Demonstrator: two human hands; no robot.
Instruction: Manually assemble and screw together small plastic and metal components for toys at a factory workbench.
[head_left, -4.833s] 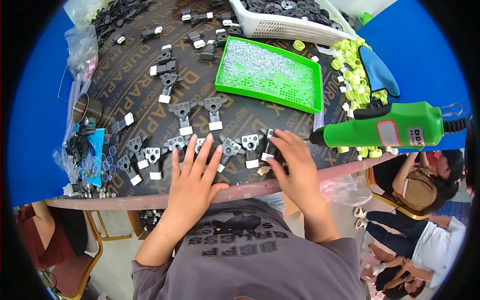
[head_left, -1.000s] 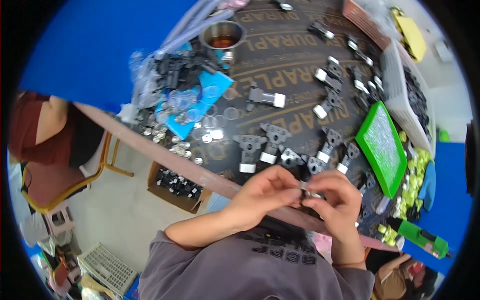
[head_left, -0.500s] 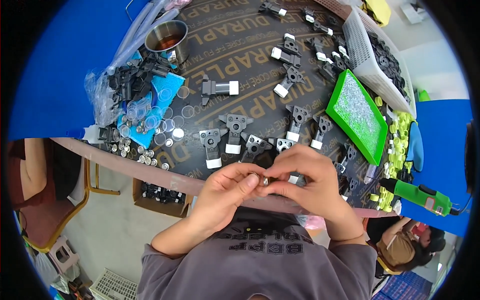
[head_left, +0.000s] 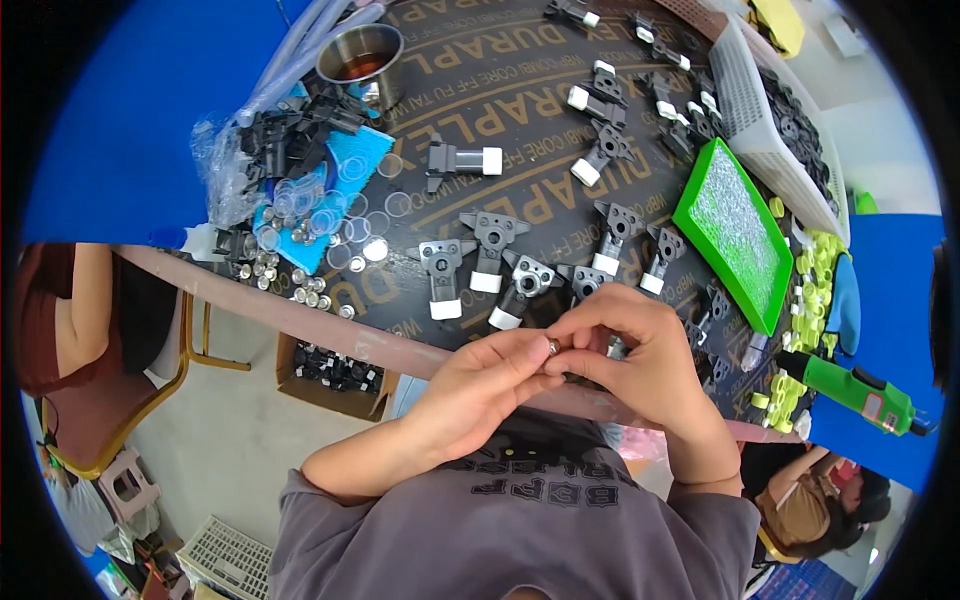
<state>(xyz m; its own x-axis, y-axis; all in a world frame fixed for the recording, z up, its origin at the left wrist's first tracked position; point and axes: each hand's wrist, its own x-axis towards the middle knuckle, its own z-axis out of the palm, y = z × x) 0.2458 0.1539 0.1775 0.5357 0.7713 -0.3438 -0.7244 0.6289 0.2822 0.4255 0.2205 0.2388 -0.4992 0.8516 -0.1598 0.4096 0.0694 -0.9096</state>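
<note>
Near the table's front edge, my left hand (head_left: pixel 485 390) and my right hand (head_left: pixel 640 360) meet fingertip to fingertip. Between them they pinch a small shiny metal cylinder (head_left: pixel 553 347), mostly covered by the fingers. Just beyond my hands lie several black plastic fittings with white ends, among them a black fitting (head_left: pixel 440 262) and one with a metal piece in its round seat (head_left: pixel 528 282). Small metal cylinders (head_left: pixel 312 292) like the held one are scattered at the left, beside clear plastic rings (head_left: pixel 355 230).
A steel cup (head_left: pixel 385 90) of reddish-brown liquid stands at the far left, near a blue cloth (head_left: pixel 358 160) and piled black parts (head_left: pixel 290 140). On the right are a green tray (head_left: pixel 700 200) of small screws, a white basket (head_left: pixel 755 110), yellow-green pieces (head_left: pixel 815 295) and a green electric screwdriver (head_left: pixel 850 390).
The whole view has shifted, so the table items sit farther right. My fingers have closed in further around the metal cylinder, hiding more of it.
</note>
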